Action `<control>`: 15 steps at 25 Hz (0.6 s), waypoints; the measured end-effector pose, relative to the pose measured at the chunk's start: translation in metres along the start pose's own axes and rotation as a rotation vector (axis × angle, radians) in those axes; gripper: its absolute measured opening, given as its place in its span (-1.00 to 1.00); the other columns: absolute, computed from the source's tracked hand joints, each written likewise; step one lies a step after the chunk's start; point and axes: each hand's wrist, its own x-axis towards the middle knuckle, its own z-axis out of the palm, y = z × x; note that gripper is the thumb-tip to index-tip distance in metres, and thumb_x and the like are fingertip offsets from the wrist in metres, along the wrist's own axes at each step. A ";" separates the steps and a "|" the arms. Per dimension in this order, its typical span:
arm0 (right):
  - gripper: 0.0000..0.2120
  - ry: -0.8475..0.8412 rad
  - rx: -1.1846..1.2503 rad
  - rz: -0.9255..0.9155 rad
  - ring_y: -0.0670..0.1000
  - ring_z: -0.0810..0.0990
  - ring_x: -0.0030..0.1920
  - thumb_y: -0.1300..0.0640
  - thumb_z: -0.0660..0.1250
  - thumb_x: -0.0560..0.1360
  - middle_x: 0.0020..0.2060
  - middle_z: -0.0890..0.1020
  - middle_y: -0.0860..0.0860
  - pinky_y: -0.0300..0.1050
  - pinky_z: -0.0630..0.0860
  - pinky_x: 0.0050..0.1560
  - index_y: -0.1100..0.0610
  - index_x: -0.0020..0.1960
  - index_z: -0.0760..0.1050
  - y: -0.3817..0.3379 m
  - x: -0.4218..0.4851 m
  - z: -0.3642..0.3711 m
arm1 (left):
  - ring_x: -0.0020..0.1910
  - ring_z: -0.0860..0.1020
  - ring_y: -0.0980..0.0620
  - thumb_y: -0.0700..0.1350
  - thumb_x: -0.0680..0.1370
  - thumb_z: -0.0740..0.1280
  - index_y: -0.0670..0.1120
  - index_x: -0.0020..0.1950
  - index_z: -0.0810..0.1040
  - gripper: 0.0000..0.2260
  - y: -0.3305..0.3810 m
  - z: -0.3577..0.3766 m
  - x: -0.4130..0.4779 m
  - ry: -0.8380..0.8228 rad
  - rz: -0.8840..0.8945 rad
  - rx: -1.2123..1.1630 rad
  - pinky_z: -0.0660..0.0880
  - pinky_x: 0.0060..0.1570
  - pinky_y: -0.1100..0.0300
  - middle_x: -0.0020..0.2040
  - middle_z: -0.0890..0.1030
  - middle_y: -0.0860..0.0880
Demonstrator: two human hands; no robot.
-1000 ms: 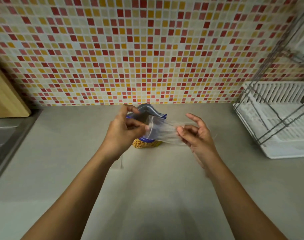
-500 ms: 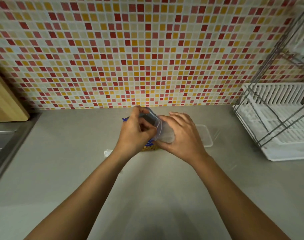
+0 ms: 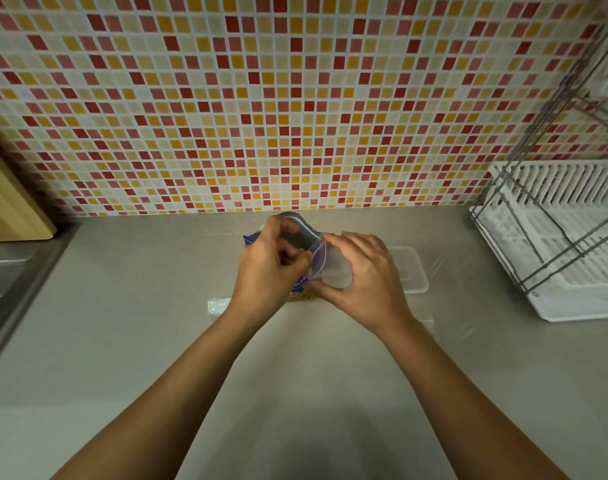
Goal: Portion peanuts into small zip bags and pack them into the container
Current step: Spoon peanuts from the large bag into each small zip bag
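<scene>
Two hands work at a small zip bag point(image 3: 330, 268) above a peanut packet point(image 3: 297, 233) on a kitchen desk point(image 3: 122, 323).
Pinching the bag's mouth is the left hand point(image 3: 268, 268); the right hand point(image 3: 364, 282) curls round its clear body. The open packet stands just behind, the clear container point(image 3: 413, 271) at its right. Slick film may slip the pinch, or a knuckle may tip the packet and spill nuts.
</scene>
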 end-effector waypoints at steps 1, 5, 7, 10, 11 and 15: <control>-0.34 0.024 -0.031 -0.009 0.06 0.55 0.15 -0.31 0.34 0.32 0.12 0.62 0.04 -0.04 0.41 0.19 0.11 0.25 0.48 0.000 0.000 0.002 | -0.26 0.61 0.16 -0.20 0.45 0.41 0.04 0.05 0.39 -0.71 0.000 0.001 0.000 -0.001 -0.007 0.000 0.50 -0.35 0.46 -0.26 0.62 0.04; -0.37 0.053 -0.108 -0.057 0.08 0.58 0.15 -0.29 0.30 0.35 0.11 0.64 0.06 0.09 0.41 0.25 0.12 0.23 0.50 0.005 -0.002 0.006 | -0.28 0.61 0.18 -0.21 0.44 0.42 0.04 0.04 0.40 -0.71 -0.001 0.000 0.002 0.002 -0.017 0.002 0.48 -0.34 0.47 -0.29 0.61 0.09; -0.40 0.069 -0.102 -0.066 0.08 0.58 0.15 -0.27 0.32 0.35 0.10 0.64 0.06 0.09 0.37 0.27 0.12 0.22 0.51 0.006 -0.001 0.006 | -0.27 0.62 0.17 -0.20 0.45 0.41 0.03 0.05 0.41 -0.72 0.000 0.001 0.002 -0.006 -0.024 -0.006 0.48 -0.30 0.45 -0.28 0.62 0.09; -0.47 0.138 -0.017 -0.065 0.05 0.60 0.08 -0.21 0.31 0.38 0.04 0.67 0.05 -0.02 0.40 0.22 0.13 0.18 0.55 0.008 0.000 0.002 | -0.20 0.63 0.16 -0.13 0.51 0.34 0.01 0.09 0.47 -0.82 -0.001 -0.004 0.009 -0.005 -0.033 -0.058 0.51 -0.24 0.38 -0.18 0.65 0.07; -0.50 0.159 0.061 -0.039 0.02 0.60 0.06 -0.17 0.34 0.37 0.03 0.67 0.04 -0.08 0.44 0.17 0.14 0.17 0.55 0.011 0.000 0.000 | -0.14 0.60 0.16 -0.11 0.54 0.30 0.02 0.10 0.50 -0.85 -0.005 -0.011 0.015 -0.006 -0.038 -0.041 0.48 -0.23 0.39 -0.09 0.63 0.06; -0.46 0.144 0.425 0.165 -0.11 0.55 0.09 -0.01 0.50 0.33 0.07 0.62 -0.01 -0.49 0.42 0.02 0.15 0.24 0.49 0.025 -0.002 -0.005 | 0.07 0.37 0.12 0.00 0.46 0.39 0.02 0.28 0.49 -0.61 -0.030 -0.032 0.036 -0.318 0.062 0.337 0.33 -0.07 0.40 0.11 0.37 0.02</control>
